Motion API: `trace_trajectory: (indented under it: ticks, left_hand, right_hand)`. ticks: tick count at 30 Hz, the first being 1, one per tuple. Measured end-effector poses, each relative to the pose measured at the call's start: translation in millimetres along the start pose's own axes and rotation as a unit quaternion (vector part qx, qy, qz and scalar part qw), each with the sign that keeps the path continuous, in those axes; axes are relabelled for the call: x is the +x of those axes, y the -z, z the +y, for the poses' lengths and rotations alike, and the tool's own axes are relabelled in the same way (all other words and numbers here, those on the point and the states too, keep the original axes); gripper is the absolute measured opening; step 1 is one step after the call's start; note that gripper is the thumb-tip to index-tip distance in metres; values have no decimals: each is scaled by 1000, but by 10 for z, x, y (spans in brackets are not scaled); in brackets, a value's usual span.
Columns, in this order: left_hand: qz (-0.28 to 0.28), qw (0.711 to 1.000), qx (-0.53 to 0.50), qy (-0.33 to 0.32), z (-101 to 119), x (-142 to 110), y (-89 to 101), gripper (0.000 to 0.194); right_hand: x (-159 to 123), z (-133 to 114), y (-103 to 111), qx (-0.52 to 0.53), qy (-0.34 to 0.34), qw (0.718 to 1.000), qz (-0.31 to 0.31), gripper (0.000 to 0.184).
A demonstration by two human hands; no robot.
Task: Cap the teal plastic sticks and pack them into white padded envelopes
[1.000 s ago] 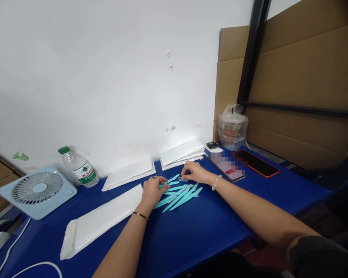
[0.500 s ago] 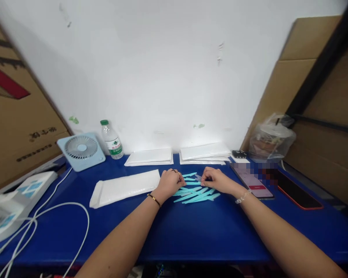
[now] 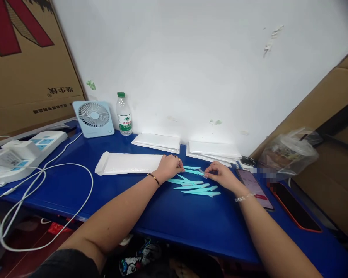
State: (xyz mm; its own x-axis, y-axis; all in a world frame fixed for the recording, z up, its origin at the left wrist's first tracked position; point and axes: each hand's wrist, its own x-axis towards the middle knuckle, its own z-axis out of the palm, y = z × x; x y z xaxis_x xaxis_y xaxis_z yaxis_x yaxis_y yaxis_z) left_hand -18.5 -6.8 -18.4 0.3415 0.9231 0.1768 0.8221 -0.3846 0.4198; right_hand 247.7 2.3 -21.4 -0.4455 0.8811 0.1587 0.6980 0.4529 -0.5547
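Several slim turquoise eyebrow razors [image 3: 195, 186] with pale clear blade covers lie in a loose pile on the blue table. At the back of the pile, my left hand [image 3: 170, 168] is closed around the handle end of an eyebrow razor; its fingertips press together. My right hand [image 3: 220, 175] pinches the clear cover end of an eyebrow razor between thumb and forefinger. Whether both hands grip the same razor is hard to make out. Beside my left hand lies a white padded envelope [image 3: 130, 163], partly covered by that hand.
White envelope stacks [image 3: 158, 142] lie against the wall. At the left are a blue fan [image 3: 95, 117], a water bottle [image 3: 124, 116], a power strip [image 3: 46, 144] and looping white cables. Two phones [image 3: 295, 208] and a bagged cup [image 3: 292, 152] sit at the right.
The view has tilted and turned to the left. My hands stay at the back of the pile, with the right hand slightly farther from the left. The razors under my hands have shifted slightly.
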Motion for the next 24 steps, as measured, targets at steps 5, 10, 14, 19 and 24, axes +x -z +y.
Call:
trace_trajectory:
  ticks: [5, 10, 14, 19, 24]
  left_hand:
    - [-7, 999, -5, -32, 20, -8, -16, 21]
    - [-81, 989, -11, -120, 114, -58, 5, 27]
    - [-81, 989, -5, -122, 129, -41, 1, 16]
    - [-20, 997, 1, -79, 41, 29, 16, 15]
    - [-40, 991, 10, -126, 16, 24, 68, 25]
  right_hand:
    - [-53, -254, -44, -32, 31, 999, -27, 26]
    - [-74, -422, -111, -55, 45, 994, -85, 20]
    - [-63, -359, -77, -25, 49, 996, -69, 21]
    - [-32, -166, 6, -19, 21, 1000, 0, 22]
    - [-32, -101, 28, -20, 14, 1000, 19, 18]
